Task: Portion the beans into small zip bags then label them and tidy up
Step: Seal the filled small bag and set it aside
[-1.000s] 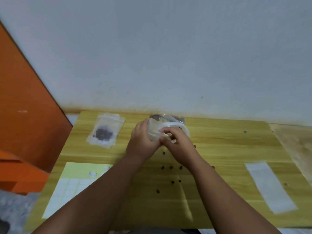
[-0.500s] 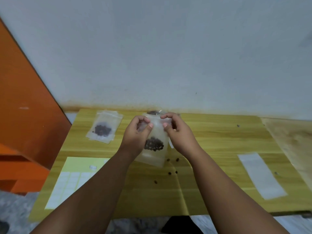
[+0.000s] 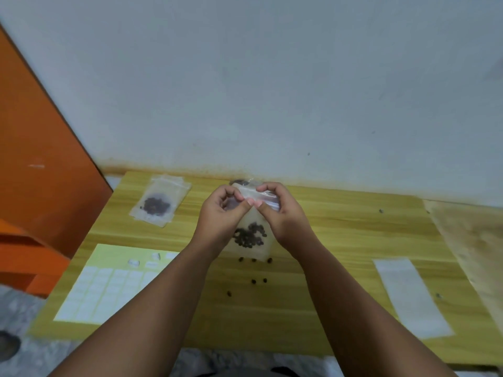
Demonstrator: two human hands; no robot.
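Head view: we hold the zip bag (image 3: 254, 242) upright over the table (image 3: 353, 229), toward 12 o'clock, left hand (image 3: 219, 216) and right hand (image 3: 284, 216) each a narrow grip pinching its top seal. Likely light, limp, slippery film; beans (image 3: 249, 235) sag low, so take the rim.

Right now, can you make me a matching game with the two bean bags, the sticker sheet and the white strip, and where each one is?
Things: 1 held bean bag; 2 other bean bag; 3 sticker sheet; 4 white strip.
Places: A right side of the table; B table's near left; C top pinched by left hand and right hand; D lying at table's far left.
Pairs: 1-C, 2-D, 3-B, 4-A.
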